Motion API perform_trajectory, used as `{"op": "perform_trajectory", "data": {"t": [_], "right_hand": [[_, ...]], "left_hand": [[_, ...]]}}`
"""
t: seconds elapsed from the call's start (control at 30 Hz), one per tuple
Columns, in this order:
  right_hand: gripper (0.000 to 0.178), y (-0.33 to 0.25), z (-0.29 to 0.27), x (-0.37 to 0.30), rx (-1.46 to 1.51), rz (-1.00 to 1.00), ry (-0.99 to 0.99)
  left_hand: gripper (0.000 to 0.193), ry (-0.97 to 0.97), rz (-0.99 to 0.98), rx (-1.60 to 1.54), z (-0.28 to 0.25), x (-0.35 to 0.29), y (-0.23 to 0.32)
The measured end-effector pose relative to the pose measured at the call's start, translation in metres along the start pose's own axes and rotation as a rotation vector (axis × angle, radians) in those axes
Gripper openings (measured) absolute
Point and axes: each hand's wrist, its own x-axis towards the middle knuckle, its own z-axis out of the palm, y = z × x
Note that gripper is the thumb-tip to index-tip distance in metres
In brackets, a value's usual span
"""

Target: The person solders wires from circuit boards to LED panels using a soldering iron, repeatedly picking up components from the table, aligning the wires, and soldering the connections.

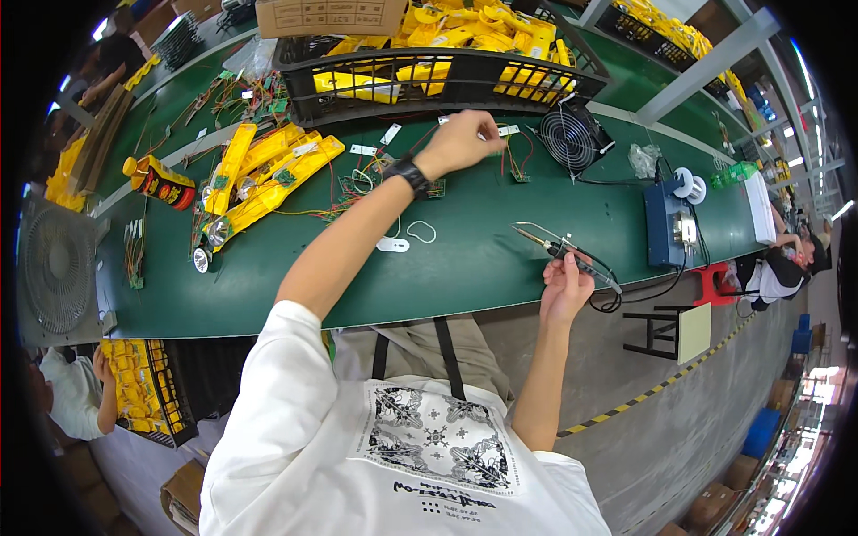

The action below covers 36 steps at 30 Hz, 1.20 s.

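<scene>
My left hand point(460, 143), with a dark watch on the wrist, reaches over the bench in front of the black crate. Its fingers are pinched together; what they hold, if anything, is hidden. Just beyond the fingertips is a small white strip point(508, 130), and near it a small green circuit board point(519, 176) with thin red wires. My right hand point(567, 286) grips a soldering iron point(559, 250) with a curved metal tube along it, its tip pointing up and left above the green mat. A white oval plate point(391, 245) and a pale loop of cord point(422, 232) lie between the arms.
Yellow flashlight bodies point(277, 188) and tangled wired boards lie left, beside a yellow-and-black bottle point(161, 183). A black crate point(438, 85) of yellow parts stands behind. A black fan point(572, 138), a blue soldering station point(670, 223) and a solder spool point(688, 186) stand right.
</scene>
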Motion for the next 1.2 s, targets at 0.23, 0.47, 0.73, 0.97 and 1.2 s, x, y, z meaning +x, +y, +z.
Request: {"op": "perform_trajectory", "data": {"t": [0.23,0.47,0.73,0.97,1.2], "right_hand": [[0.016,0.001,-0.002,-0.001,0.034,-0.001,0.017],[0.018,0.002,-0.001,-0.002,0.032,-0.019,-0.016],[0.018,0.004,-0.004,-0.001,-0.003,-0.015,-0.024],[0.02,0.006,-0.008,0.002,-0.052,-0.031,-0.06],[0.02,0.005,-0.01,0.003,-0.074,-0.017,-0.049]], "left_hand": [[0.016,-0.082,0.004,-0.475,-0.077,-0.068,0.072],[0.014,-0.226,-0.38,-0.399,-0.076,-0.173,0.061],[0.013,-0.112,-0.317,-0.07,-0.067,-0.217,0.037],[0.014,-0.108,-0.209,0.0,-0.061,-0.216,0.039],[0.014,-0.078,-0.166,0.052,-0.047,-0.202,0.032]]}}
